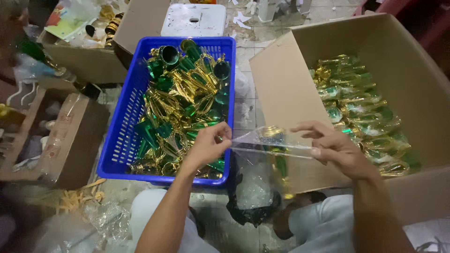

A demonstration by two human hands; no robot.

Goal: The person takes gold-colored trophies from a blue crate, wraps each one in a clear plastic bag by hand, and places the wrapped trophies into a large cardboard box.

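Note:
My left hand [209,142] and my right hand [333,148] each pinch an end of a clear plastic bag [272,145], stretched between them. Inside the bag is a gold and green trophy piece [276,154], hanging down. My left hand is over the right edge of a blue plastic crate [123,136] heaped with unwrapped gold and green trophy pieces [187,103]. My right hand is in front of a large cardboard box [412,70] that holds several bagged trophy pieces [361,107].
A white plastic stool [194,19] stands behind the crate. Cardboard boxes [70,136] with odds and ends sit at the left. A black bag with crumpled clear plastic [253,197] lies on the tiled floor between my knees. Loose plastic wrap [101,218] lies at lower left.

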